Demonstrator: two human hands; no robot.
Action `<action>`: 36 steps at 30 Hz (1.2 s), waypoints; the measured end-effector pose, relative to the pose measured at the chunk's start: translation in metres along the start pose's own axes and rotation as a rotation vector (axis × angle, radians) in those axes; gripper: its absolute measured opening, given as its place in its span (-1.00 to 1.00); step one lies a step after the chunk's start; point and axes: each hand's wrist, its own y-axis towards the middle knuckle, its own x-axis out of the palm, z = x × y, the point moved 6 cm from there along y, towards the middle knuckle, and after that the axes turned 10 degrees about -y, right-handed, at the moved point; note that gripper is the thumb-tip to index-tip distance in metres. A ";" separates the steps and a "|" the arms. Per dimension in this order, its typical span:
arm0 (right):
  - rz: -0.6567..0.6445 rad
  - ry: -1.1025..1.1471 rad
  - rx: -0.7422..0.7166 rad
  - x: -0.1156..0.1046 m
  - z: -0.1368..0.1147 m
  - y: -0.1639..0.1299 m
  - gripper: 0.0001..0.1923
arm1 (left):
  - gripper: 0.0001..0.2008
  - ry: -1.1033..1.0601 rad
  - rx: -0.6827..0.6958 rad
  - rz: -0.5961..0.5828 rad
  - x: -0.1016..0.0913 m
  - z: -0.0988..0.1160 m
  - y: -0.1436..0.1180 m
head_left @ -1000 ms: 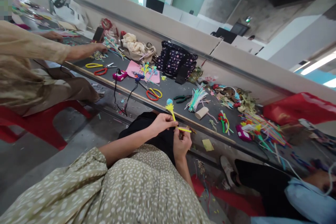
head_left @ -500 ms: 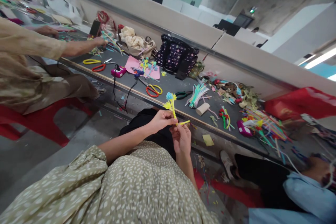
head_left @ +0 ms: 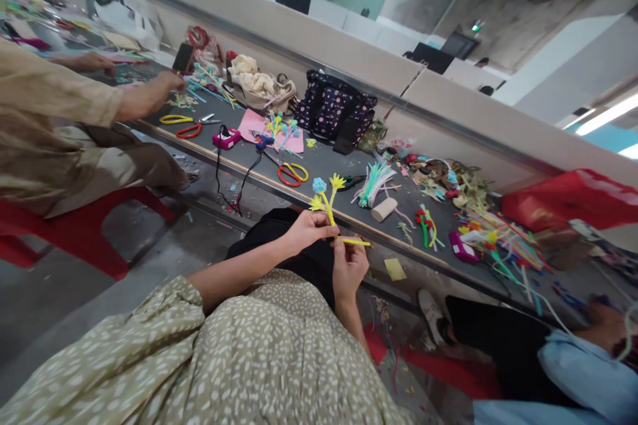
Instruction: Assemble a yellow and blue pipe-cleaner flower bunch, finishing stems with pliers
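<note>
My left hand (head_left: pixel 310 229) pinches the stems of a small pipe-cleaner flower bunch (head_left: pixel 325 192) with yellow and blue heads, held upright over my lap. My right hand (head_left: pixel 348 265) sits just below and to the right, fingers closed on a yellow pipe cleaner (head_left: pixel 355 241) that sticks out sideways from the stems. Both hands meet at the base of the bunch, in front of the long grey table's edge (head_left: pixel 279 184).
On the table lie red-and-yellow scissors (head_left: pixel 292 174), green pliers (head_left: pixel 349 181), a pale pipe-cleaner bundle (head_left: pixel 373 182), a pink sheet (head_left: pixel 256 129) and a dotted bag (head_left: pixel 333 108). A person in beige (head_left: pixel 60 119) sits left on a red chair; another person's leg (head_left: pixel 503 342) lies right.
The flower heads have turned and spread, with a yellow head now pointing right. The yellow pipe cleaner's free end sticks out farther right. The person on the left has drawn a hand back.
</note>
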 end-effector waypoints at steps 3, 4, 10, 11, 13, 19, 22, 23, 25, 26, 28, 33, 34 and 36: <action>-0.071 0.326 0.246 0.008 0.010 0.001 -0.84 | -0.64 -0.052 -0.002 -0.011 0.000 0.000 -0.001; -0.118 0.441 0.332 0.013 0.013 0.001 -0.84 | -0.64 -0.072 -0.008 -0.026 0.000 0.000 -0.001; -0.348 0.729 0.537 0.035 0.016 -0.004 -0.85 | -0.62 -0.125 -0.112 -0.116 0.003 -0.008 -0.003; -0.318 0.704 0.510 0.034 0.016 -0.003 -0.84 | -0.62 -0.106 -0.096 -0.104 0.002 -0.007 -0.003; -0.208 0.579 0.409 0.025 0.017 -0.001 -0.82 | -0.64 -0.029 -0.036 -0.075 0.001 -0.002 -0.002; 0.032 -0.098 -0.084 0.000 0.004 0.000 -0.88 | -0.66 0.220 0.056 0.005 0.001 0.006 -0.001; 0.042 -0.173 -0.193 0.000 -0.001 -0.002 -0.93 | -0.67 0.233 0.046 0.064 -0.003 0.004 0.000; 0.041 -0.159 -0.186 0.000 -0.002 -0.002 -0.93 | -0.68 0.226 0.040 0.064 -0.004 0.003 0.000; 0.029 -0.078 -0.106 0.001 0.001 -0.001 -0.91 | -0.70 0.205 0.031 0.040 -0.003 0.001 0.001; 0.018 -0.012 -0.044 0.002 0.003 -0.001 -0.89 | -0.72 0.194 0.026 0.029 -0.002 0.001 0.001; -0.005 0.151 0.095 0.004 0.009 0.001 -0.87 | -0.73 0.185 0.012 0.030 -0.002 0.000 0.001; -0.150 0.579 0.448 0.017 0.022 0.001 -0.84 | -0.74 0.137 -0.001 0.049 -0.003 0.001 0.000; -0.212 0.652 0.517 0.021 0.023 0.000 -0.83 | -0.73 0.113 0.001 0.031 -0.002 0.001 -0.001; -0.329 0.761 0.628 0.029 0.024 -0.003 -0.83 | -0.73 0.077 0.003 -0.009 -0.001 0.001 -0.001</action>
